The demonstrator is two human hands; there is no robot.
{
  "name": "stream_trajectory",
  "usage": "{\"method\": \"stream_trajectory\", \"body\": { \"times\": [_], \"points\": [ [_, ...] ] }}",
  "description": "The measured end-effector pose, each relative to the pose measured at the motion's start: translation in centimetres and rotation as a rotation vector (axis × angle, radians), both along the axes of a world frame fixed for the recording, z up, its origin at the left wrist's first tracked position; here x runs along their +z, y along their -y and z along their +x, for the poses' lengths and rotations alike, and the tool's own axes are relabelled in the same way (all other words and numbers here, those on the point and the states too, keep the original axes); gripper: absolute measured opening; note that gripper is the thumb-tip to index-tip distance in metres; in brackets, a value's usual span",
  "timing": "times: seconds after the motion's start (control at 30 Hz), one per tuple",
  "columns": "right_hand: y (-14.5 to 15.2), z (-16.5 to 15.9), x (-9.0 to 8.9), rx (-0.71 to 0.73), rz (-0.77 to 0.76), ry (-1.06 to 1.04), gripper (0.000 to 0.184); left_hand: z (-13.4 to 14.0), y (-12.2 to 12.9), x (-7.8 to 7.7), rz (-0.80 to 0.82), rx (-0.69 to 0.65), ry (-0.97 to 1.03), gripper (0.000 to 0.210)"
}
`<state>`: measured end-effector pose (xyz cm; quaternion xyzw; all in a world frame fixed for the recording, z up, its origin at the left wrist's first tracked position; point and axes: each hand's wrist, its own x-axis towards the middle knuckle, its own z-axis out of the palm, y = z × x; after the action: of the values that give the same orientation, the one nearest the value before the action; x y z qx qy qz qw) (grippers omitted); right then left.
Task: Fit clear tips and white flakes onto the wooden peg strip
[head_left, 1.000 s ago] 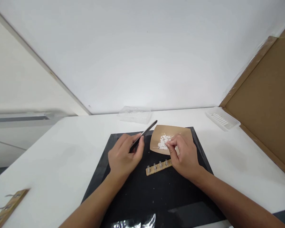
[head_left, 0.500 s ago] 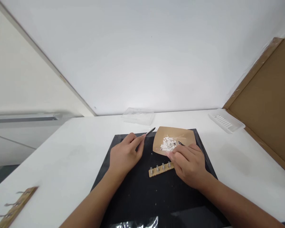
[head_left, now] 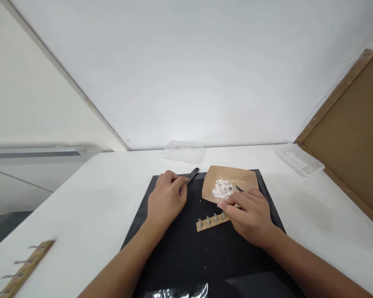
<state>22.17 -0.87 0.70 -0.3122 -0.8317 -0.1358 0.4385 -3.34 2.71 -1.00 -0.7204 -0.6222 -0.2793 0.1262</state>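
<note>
By the left hand (head_left: pixel 168 198), a slim dark tool (head_left: pixel 193 174) is held between closed fingertips. The right hand (head_left: pixel 250 217) is curled; whether it is closed on anything cannot be told. At its nine o'clock, a pegged strip (head_left: pixel 211 223) is partly covered; at eleven, white bits (head_left: pixel 222 188) are heaped on a brown tray (head_left: pixel 222 171). At two, a clear box (head_left: pixel 312 164) is set on the white surface (head_left: pixel 323 215).

- Our left hand (head_left: pixel 168 196) sits at the left of the black mat (head_left: pixel 189 260), fingers curled to the thumb.
- Our right hand (head_left: pixel 250 217) is over its right, thumb and forefinger seemingly meeting.
- Our forearms (head_left: pixel 127 252) slant across its sides.
</note>
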Motion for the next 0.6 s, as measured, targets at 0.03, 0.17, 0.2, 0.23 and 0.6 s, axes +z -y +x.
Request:
{"method": "stream_trajectory", "body": {
  "times": [0.03, 0.17, 0.2, 0.23, 0.6],
  "points": [
    [0.0, 0.0, 0.0, 0.005, 0.001, 0.007, 0.024, 0.2, 0.1, 0.2, 0.045, -0.057, 0.077, 0.019],
    [0.0, 0.2, -0.2, 0.019, 0.016, 0.023, 0.025, 1.8, 1.1, 1.0, -0.05, -0.408, 0.454, 0.013],
    [0.0, 0.3, -0.3, 0.024, 0.021, 0.024, 0.023, 2.2, 1.5, 1.1, -0.073, -0.446, 0.56, 0.013],
    [0.0, 0.3, -0.4, 0.03, 0.028, 0.023, 0.022, 2.6, 1.9, 1.2, -0.093, -0.466, 0.67, 0.013],
    [0.1, 0.5, 0.3, 0.084, 0.138, -0.013, 0.032, 4.0, 3.7, 1.7, -0.408, -0.77, 0.953, 0.014]
  ]
}}
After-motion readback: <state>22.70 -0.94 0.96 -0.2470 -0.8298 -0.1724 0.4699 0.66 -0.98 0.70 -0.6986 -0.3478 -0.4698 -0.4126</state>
